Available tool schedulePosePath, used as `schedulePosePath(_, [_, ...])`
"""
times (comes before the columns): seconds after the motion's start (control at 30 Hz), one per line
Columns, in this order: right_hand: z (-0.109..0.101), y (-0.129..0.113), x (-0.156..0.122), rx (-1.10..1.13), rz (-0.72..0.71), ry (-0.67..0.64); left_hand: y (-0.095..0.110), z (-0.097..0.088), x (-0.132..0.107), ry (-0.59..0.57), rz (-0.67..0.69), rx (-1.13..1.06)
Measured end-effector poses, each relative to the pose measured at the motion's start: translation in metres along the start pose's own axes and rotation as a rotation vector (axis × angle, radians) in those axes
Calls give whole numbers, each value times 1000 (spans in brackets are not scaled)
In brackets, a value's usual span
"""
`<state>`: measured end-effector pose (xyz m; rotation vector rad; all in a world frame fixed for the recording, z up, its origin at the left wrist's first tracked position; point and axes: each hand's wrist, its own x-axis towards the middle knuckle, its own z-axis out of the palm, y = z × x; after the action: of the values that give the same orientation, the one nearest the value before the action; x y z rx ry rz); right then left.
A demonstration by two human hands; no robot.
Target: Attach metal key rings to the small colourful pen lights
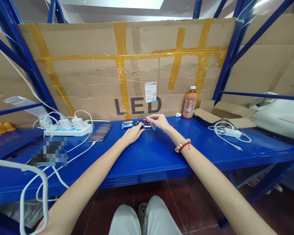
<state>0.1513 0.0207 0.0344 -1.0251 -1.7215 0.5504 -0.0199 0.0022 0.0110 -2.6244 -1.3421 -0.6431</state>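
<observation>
Small shiny rod-like pieces (147,126), red, blue and silver, noted at the far side of the blue worktop (147,153), ahead of both hands. Exact kind too small to be told. Long axes laid roughly left to right, along the cardboard panel (95,78) behind. A second cluster (127,124) sits just left of the first, beyond the left hand (132,133); a few more pieces are partly hidden by the right hand (160,121).

Middle cluster reached from the near side by the left fingertips, from above and right by the right; neither hand clearly nearer. Right grip narrow, thumb and fingers brought close; whether anything is held cannot be told. Left grip loosely curved, fingers at the pieces; contents likewise hidden.

Movement bounded behind by the panel, left by a phone (104,130) and power strip (68,131), right by a bottle (189,103). Widest room judged to be toward the near edge, between the forearms.
</observation>
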Motion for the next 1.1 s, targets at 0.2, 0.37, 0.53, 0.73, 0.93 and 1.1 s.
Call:
schedulePosePath(0.2, [1,-8,-8,62,64,-183,-1,2,0,7,13,-37])
schedulePosePath(0.37, [1,-8,-11,51,137,-237,-1,3,-1,4,14,-48])
schedulePosePath(0.53, [-1,-3,-9,68,237,-285,-2,3,-1,18,30,-79])
schedulePosePath(0.73, [3,2,-6,81,319,-313,-6,6,1,33,55,-87])
schedulePosePath(0.93, [-1,3,-4,-215,174,-104,-7,4,1,37,32,-44])
schedulePosePath(1.1, [-20,11,-3,-714,166,202,-7,3,1,29,12,21])
